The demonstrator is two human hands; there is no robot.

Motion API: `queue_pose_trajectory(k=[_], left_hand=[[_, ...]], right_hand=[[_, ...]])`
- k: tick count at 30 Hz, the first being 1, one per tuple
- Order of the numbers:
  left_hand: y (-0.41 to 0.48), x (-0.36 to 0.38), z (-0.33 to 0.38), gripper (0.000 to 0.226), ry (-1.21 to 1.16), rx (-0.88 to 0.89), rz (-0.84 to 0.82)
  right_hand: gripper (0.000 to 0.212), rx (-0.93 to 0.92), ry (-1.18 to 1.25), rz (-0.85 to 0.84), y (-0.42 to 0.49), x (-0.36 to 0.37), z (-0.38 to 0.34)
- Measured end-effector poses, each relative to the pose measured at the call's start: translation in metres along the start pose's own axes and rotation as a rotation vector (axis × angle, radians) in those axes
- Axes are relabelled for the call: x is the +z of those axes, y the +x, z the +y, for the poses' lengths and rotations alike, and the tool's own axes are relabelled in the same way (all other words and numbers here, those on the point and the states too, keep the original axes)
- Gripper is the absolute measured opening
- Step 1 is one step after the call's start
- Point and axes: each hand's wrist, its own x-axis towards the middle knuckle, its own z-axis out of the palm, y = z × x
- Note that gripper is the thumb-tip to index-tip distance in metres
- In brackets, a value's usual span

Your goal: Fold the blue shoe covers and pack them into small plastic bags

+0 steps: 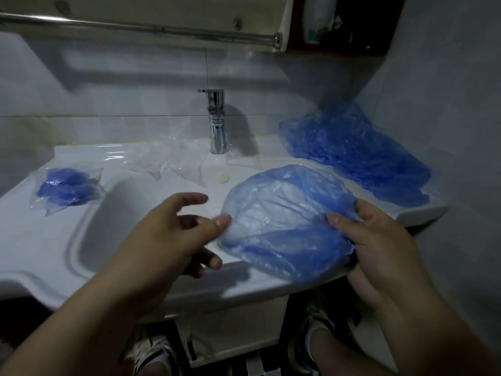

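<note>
Left hand open, fingers spread; right hand pinches shoe cover.

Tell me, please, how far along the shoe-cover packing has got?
Done: a filled bag of folded covers lies left of the basin. In hand: one unfolded cover is in the grip of the right hand, with the open left hand beside it. Left: the pile of covers at the right, and the empty bags by the tap.
</note>
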Motion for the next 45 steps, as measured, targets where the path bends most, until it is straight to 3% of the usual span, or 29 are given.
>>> queue_pose_trajectory(k=[2,4,7,9,11,14,16,17,20,22,25,26,28,29,30,32,35,38,40,45], left_hand=[[-0.003,-0.010,0.000,0.071,0.054,0.162,-0.005],[-0.008,-0.020,0.000,0.081,0.250,0.401,-0.134],[-0.014,-0.020,-0.008,0.092,0.813,0.744,-0.218],[-0.017,-0.010,-0.009,0.073,0.997,0.868,-0.184],[-0.014,-0.006,-0.012,0.045,1.017,0.926,-0.205],[-0.005,-0.015,-0.019,0.021,1.099,0.942,-0.206],[-0.004,-0.022,-0.022,0.012,1.127,0.947,-0.232],[-0.004,-0.023,-0.024,0.013,1.127,0.949,-0.255],[0.004,-0.028,-0.029,0.019,1.016,0.964,-0.340],[0.002,-0.030,-0.033,0.018,0.906,0.969,-0.379],[-0.003,-0.022,-0.030,0.007,0.748,0.832,-0.450],[-0.006,-0.014,-0.021,0.010,0.770,0.744,-0.484],[-0.024,-0.019,-0.026,0.055,0.911,0.660,-0.418],[-0.020,-0.021,-0.023,0.059,0.904,0.504,-0.459],[-0.020,-0.021,-0.022,0.047,0.886,0.487,-0.448],[-0.018,-0.017,-0.016,0.020,0.863,0.510,-0.224],[-0.027,-0.025,-0.017,0.028,0.797,0.431,-0.158],[-0.018,-0.024,-0.014,0.045,0.627,0.229,-0.064],[-0.017,-0.026,-0.012,0.057,0.529,0.092,-0.023],[-0.015,-0.017,-0.014,0.039,0.683,0.123,0.118]], right_hand=[[0.043,0.061,0.036,-0.028,-0.001,-0.002,-0.001],[0.049,0.124,0.073,-0.087,-0.005,-0.002,-0.003],[0.045,0.193,0.062,-0.152,-0.010,-0.003,-0.005],[0.042,0.239,0.031,-0.192,-0.014,-0.001,-0.005],[0.037,0.248,-0.063,-0.220,-0.017,0.001,-0.006],[0.024,0.061,-0.470,-0.092,-0.018,-0.002,-0.009],[0.022,-0.153,-0.718,0.073,-0.018,-0.012,-0.014],[0.024,-0.278,-0.806,0.064,-0.018,-0.018,-0.017],[0.047,-0.497,-0.936,-0.353,-0.021,-0.026,-0.022],[0.070,-0.475,-1.004,-0.587,-0.020,-0.025,-0.015],[0.079,-0.436,-1.041,-0.662,-0.019,-0.020,0.000],[0.073,-0.444,-1.022,-0.634,-0.019,-0.018,0.004],[0.054,-0.465,-0.967,-0.526,-0.018,-0.015,0.009],[0.047,-0.458,-0.939,-0.476,-0.018,-0.014,0.009],[0.045,-0.440,-0.911,-0.444,-0.018,-0.013,0.009],[0.044,-0.377,-0.877,-0.445,-0.017,-0.014,0.007],[0.031,-0.304,-0.842,-0.495,-0.018,-0.012,0.001],[0.049,-0.277,-0.826,-0.429,-0.016,-0.009,0.001],[0.048,-0.268,-0.830,-0.354,-0.014,-0.006,0.004],[0.036,-0.215,-0.829,-0.147,-0.011,0.001,0.012]])
